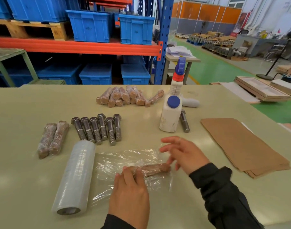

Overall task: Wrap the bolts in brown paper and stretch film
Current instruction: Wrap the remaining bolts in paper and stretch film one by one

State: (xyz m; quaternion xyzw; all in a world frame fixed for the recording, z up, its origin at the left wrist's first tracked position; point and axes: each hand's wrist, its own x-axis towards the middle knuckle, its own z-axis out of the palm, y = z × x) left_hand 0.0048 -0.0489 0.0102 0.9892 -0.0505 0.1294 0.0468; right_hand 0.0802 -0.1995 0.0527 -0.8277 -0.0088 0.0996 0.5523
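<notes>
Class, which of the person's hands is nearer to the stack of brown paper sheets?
Right. The right hand hovers just left of the brown paper sheets; the left hand is farther left, on the wrapped bolt.

The scene is evenly and brightly lit from overhead; only faint, soft shadows are cast on the desk [42, 103]. Small glints are seen on the stretch film [125, 161] near its front edge. The right hand [182, 152] is motion-blurred. Straight lines behind the desk are bent by wide-angle distortion.
</notes>
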